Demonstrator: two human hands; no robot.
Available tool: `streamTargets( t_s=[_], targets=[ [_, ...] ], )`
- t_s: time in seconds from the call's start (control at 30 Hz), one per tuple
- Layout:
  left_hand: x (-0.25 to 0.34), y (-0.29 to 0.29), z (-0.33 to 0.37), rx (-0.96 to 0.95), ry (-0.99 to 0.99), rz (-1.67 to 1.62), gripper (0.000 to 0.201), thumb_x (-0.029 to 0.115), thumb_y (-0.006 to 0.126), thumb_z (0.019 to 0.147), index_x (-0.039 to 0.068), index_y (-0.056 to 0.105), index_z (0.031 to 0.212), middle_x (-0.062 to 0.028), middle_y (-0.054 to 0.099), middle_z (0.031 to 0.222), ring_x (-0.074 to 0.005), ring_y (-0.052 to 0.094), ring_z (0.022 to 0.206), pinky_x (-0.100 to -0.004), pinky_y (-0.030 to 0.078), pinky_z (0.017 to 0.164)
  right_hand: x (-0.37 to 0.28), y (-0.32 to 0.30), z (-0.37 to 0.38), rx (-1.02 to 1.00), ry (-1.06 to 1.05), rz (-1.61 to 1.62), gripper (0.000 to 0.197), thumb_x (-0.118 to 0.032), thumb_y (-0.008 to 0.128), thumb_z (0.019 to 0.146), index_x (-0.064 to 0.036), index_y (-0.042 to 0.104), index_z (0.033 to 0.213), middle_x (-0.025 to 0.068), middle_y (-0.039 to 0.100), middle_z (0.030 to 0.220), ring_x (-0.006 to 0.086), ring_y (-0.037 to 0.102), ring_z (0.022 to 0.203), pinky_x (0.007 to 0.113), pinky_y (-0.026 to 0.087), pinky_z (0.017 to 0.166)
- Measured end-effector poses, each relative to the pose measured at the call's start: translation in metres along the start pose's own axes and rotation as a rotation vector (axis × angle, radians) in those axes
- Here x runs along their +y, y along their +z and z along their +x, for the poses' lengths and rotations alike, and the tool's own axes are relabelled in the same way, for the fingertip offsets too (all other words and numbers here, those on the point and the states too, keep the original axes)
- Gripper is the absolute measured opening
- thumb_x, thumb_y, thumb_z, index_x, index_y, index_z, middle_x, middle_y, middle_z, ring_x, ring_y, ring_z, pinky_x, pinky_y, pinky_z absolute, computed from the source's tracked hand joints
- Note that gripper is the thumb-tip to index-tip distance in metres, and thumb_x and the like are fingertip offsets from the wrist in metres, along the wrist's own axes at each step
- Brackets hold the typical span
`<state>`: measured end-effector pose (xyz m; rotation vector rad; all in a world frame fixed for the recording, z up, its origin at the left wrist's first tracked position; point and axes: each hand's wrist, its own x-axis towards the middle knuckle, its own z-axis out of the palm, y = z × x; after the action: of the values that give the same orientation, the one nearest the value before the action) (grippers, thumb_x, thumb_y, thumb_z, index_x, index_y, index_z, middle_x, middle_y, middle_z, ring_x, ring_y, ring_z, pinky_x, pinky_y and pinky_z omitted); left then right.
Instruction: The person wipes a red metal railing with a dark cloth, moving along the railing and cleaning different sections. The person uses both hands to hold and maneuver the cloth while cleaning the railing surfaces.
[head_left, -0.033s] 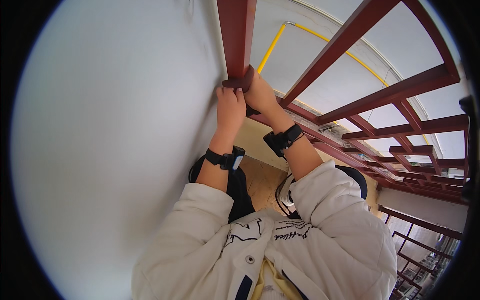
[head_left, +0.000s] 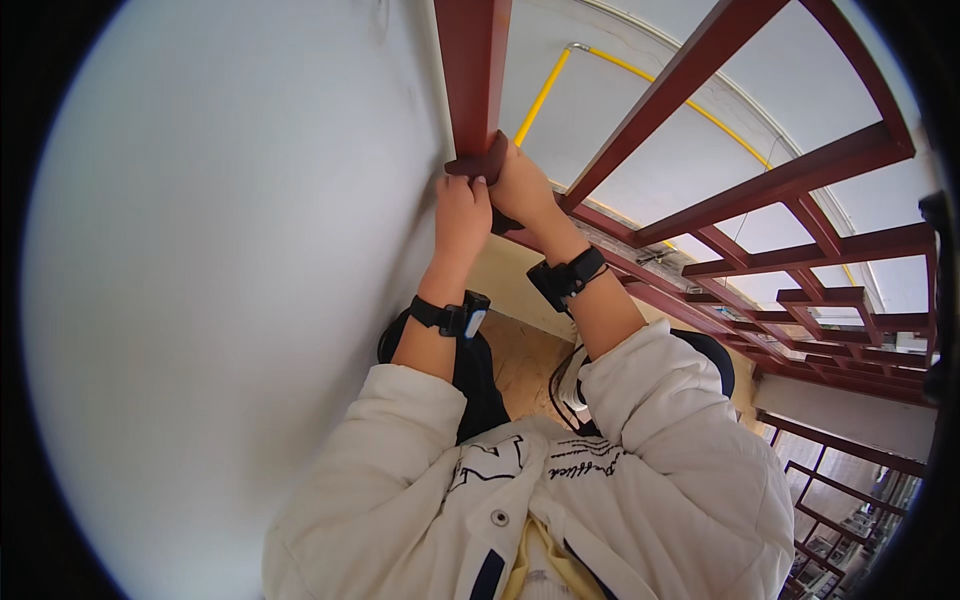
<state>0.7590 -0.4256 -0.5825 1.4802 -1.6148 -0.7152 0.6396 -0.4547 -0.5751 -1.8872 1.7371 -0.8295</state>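
A dark brown cloth [head_left: 482, 162] is wrapped around a red-brown post [head_left: 470, 75], with a darker end hanging below my hands. My left hand [head_left: 463, 212] is closed, its fingertips pinching the cloth's lower edge at the front of the post. Close beside it, my right hand [head_left: 522, 188] presses the cloth against the post's right side. Its fingers curl around behind and are partly hidden. Black straps with small devices circle both wrists.
A pale wall [head_left: 220, 270] rises close on the left. To the right stretches a red-brown lattice frame [head_left: 770, 190], with a yellow pipe [head_left: 545, 95] beyond it. Below are a tan floor [head_left: 525, 365] and my dark-clad legs.
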Motion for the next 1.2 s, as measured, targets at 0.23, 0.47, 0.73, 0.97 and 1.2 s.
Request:
streamTargets(
  t_s=[0.23, 0.47, 0.73, 0.97, 1.2],
  targets=[
    [0.001, 0.031, -0.005, -0.482, -0.446, -0.284, 0.042, 0.031, 0.045, 0.098, -0.006, 0.065, 0.105, -0.0101, 0.067, 0.083, -0.0178, 0.059, 0.061, -0.0347, 0.042, 0.048, 0.008, -0.021, -0.013, -0.246, -0.115, -0.909, 0.017, -0.017, 0.066, 0.086, -0.0067, 0.069, 0.098, 0.0089, 0.073, 0.095, 0.0262, 0.072, 0.09, 0.042, 0.053, 0.08],
    [-0.022, 0.025, 0.002, -0.314, -0.335, -0.14, 0.039, 0.027, 0.044, 0.097, -0.006, 0.063, 0.103, -0.0288, 0.067, 0.1, -0.0425, 0.065, 0.094, -0.048, 0.05, 0.083, 0.01, 0.002, -0.006, -0.115, -0.105, -0.839, 0.017, -0.02, 0.066, 0.084, -0.0065, 0.067, 0.094, 0.0101, 0.071, 0.089, 0.0243, 0.071, 0.08, 0.041, 0.052, 0.082],
    [-0.001, 0.022, 0.003, -0.54, -0.204, 0.233, 0.033, 0.022, 0.051, 0.094, -0.006, 0.068, 0.102, -0.0262, 0.071, 0.095, -0.0416, 0.068, 0.087, -0.0488, 0.052, 0.079, 0.017, 0.0, -0.012, -0.157, -0.295, -1.216, 0.018, -0.017, 0.059, 0.089, -0.0058, 0.067, 0.101, 0.006, 0.064, 0.085, 0.0216, 0.066, 0.086, 0.05, 0.037, 0.109],
    [-0.015, 0.061, -0.011, -0.608, -0.168, 0.063, 0.029, 0.018, 0.059, 0.09, -0.004, 0.071, 0.105, -0.0286, 0.069, 0.104, -0.0424, 0.067, 0.098, -0.0466, 0.053, 0.084, 0.022, -0.019, -0.035, -0.11, -0.427, -1.503, 0.031, -0.026, 0.061, 0.088, -0.0022, 0.067, 0.108, 0.0058, 0.061, 0.091, 0.0207, 0.062, 0.088, 0.052, 0.03, 0.115],
    [0.045, -0.005, -0.015, -0.598, -0.15, 0.198, 0.034, 0.024, 0.057, 0.093, -0.007, 0.069, 0.102, -0.0297, 0.068, 0.097, -0.045, 0.066, 0.094, -0.0488, 0.052, 0.083, -0.01, -0.058, -0.046, -0.194, -0.45, -1.077, 0.035, -0.016, 0.063, 0.085, -0.0001, 0.062, 0.116, 0.0129, 0.064, 0.104, 0.0273, 0.065, 0.094, 0.045, 0.045, 0.104]
  ],
)
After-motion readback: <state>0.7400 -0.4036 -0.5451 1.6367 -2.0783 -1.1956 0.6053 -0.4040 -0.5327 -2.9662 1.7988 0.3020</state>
